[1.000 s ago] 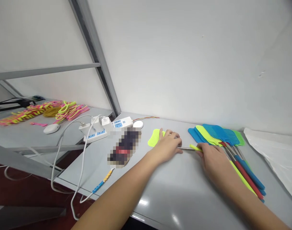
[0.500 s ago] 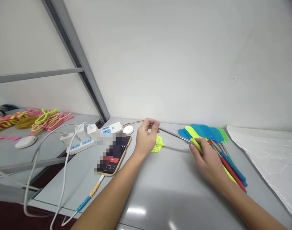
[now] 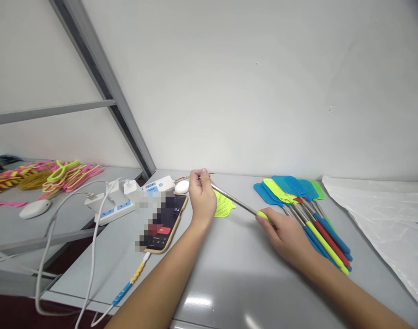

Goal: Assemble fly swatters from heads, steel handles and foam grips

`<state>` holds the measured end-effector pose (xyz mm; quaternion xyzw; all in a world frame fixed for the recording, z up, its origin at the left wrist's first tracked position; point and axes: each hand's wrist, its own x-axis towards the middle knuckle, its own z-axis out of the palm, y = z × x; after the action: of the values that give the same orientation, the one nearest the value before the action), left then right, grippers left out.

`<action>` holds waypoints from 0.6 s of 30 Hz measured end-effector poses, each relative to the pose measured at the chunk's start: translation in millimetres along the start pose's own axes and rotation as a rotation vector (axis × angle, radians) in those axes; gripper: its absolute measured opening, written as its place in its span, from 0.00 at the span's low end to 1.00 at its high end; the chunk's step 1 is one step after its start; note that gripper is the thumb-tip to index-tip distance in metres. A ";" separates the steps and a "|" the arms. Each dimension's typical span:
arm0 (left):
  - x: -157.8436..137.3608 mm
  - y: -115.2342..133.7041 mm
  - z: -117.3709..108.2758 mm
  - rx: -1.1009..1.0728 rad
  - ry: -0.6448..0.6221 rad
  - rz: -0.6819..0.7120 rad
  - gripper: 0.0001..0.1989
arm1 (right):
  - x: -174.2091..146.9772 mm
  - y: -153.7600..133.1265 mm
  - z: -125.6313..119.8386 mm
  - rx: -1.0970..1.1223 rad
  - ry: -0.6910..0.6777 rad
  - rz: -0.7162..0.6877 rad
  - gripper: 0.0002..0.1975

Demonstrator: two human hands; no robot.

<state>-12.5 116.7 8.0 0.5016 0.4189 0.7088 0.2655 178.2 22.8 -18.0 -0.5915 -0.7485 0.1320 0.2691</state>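
Note:
A telescopic fly swatter rod (image 3: 235,201) of bare metal slants between my hands, and no swatter head shows on it. My left hand (image 3: 202,194) is closed around its upper left end. My right hand (image 3: 286,233) grips the yellow-green handle (image 3: 265,216) at the lower right end. Just behind my left wrist lies a loose yellow-green swatter head (image 3: 224,204), perforated, its short stem pointing right; my left hand partly covers it. Right of my right hand is a pile of fly swatters (image 3: 306,205) with blue, green and yellow heads and blue, red and yellow-green handles.
A phone (image 3: 167,224) charges on the grey table (image 3: 229,283), left of my left arm. Power strips (image 3: 118,212) with plugs and looping white cables stand farther left. A white plastic sheet (image 3: 376,214) covers the right side. Colourful cords (image 3: 68,176) lie beyond the metal frame (image 3: 109,96).
Both hands and the rod have shifted left, the right hand also downward, away from the pile. More of the piled swatters' handles now shows. The view has turned slightly.

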 end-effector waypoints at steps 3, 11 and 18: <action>-2.0 0.0 0.9 0.013 0.005 0.015 0.14 | -1.5 -1.4 2.3 -0.021 -0.007 -0.005 0.16; -5.1 6.3 -1.0 0.118 -0.016 0.128 0.12 | -1.8 -5.2 3.6 0.002 -0.043 -0.005 0.15; -23.5 4.2 3.9 0.103 -0.241 0.073 0.09 | -0.5 -2.2 9.3 0.058 -0.052 0.039 0.15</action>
<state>-0.3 97.2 0.7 0.6111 0.4014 0.6301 0.2617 171.2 22.9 -24.6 -0.5944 -0.7394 0.1741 0.2639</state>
